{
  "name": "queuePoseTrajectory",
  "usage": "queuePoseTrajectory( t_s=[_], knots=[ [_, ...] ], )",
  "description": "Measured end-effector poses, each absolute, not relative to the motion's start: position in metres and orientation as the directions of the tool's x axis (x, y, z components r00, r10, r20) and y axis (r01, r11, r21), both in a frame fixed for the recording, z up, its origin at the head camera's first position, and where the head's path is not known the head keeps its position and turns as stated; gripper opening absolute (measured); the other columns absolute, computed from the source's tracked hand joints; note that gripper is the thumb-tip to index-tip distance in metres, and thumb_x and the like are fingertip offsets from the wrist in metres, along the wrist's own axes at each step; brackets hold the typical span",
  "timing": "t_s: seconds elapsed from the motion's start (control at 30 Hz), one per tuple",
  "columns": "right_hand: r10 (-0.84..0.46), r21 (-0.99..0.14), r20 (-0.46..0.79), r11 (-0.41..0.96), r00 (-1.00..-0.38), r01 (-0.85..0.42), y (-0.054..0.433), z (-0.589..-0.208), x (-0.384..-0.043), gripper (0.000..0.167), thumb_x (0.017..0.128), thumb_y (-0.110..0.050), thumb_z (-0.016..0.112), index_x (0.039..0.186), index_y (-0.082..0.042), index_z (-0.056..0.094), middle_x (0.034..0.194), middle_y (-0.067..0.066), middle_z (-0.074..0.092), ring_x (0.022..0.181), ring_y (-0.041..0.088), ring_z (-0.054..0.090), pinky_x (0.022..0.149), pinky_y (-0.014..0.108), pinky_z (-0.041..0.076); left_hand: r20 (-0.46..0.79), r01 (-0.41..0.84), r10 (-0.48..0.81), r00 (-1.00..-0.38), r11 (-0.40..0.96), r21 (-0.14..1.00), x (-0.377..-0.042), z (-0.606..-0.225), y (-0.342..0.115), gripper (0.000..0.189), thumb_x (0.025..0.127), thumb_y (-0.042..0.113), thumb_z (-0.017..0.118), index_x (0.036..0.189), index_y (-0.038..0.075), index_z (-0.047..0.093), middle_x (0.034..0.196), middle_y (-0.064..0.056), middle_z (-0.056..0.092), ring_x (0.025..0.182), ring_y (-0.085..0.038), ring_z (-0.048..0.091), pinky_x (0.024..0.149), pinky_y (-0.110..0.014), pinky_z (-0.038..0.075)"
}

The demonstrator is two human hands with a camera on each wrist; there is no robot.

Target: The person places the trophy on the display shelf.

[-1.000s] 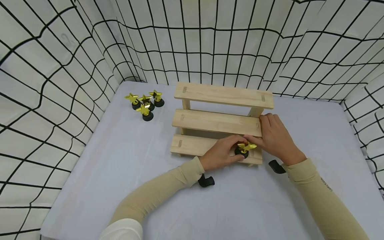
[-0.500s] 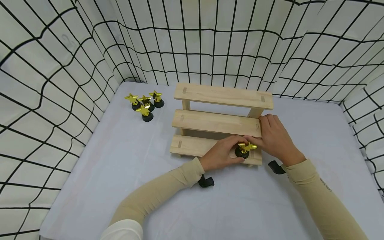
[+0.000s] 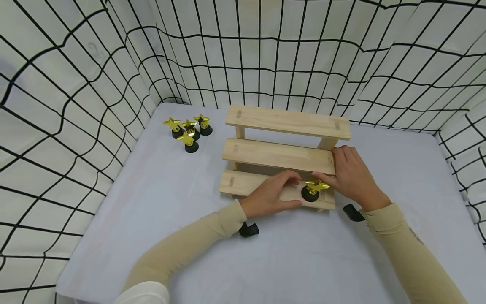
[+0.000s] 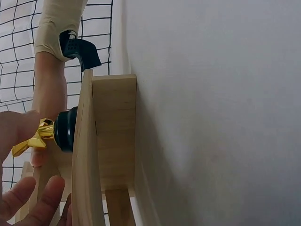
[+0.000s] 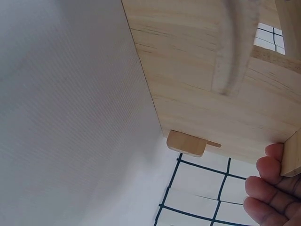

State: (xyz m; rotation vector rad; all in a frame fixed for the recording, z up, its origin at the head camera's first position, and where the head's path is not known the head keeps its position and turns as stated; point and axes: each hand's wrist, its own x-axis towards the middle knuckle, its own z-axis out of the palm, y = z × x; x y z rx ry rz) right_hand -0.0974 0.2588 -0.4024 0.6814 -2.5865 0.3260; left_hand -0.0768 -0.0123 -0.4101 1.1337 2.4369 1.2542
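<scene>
A small star trophy, gold on a black round base, stands upright near the right end of the lowest step of a three-step wooden shelf. Just left of it is my left hand, thumb and fingers spread apart and holding nothing. The left wrist view shows a gap between those fingers and the trophy. My right hand grips the right end of the middle step, its thumb along the front edge. Seen from the right wrist, its fingertips are at the step's end.
Several more star trophies stand in a cluster at the back left of the white-covered table. Black wire grid panels rise behind and along both sides. Black wrist mounts stick out under the sleeves.
My left hand has let go of the trophy and drawn back to the left, leaving it on the lowest step. The right hand keeps its hold, while the head view has shifted slightly.
</scene>
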Motion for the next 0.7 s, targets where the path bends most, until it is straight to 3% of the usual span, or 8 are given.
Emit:
queuePoseTrajectory(
  t_s=[0.4,0.7],
  knots=[
    [-0.401,-0.125,0.455,0.855,-0.795,-0.503,0.260,-0.404,-0.096,0.103,0.092,-0.088,0.028,0.108,0.011,0.053,0.090,0.023,0.054,0.080,0.035,0.048,0.071,0.045,0.042,0.173,0.620,0.728,-0.663,0.405,0.672,-0.070,-0.382,-0.050,0.049,0.097,0.030,0.074,0.136,0.007,0.057,0.127,-0.004,0.067,0.118,-0.017,0.065,0.102,-0.033,0.057],
    [-0.388,-0.131,0.446,0.863,-0.807,-0.488,0.258,-0.403,-0.096,0.105,0.091,-0.089,0.025,0.106,0.012,0.053,0.091,0.024,0.054,0.081,0.037,0.049,0.070,0.045,0.041,0.327,0.711,0.712,-0.622,0.338,0.616,-0.077,-0.364,-0.075,0.042,0.095,0.023,0.075,0.131,0.008,0.058,0.115,-0.004,0.069,0.107,-0.015,0.065,0.094,-0.032,0.059]
  ],
)
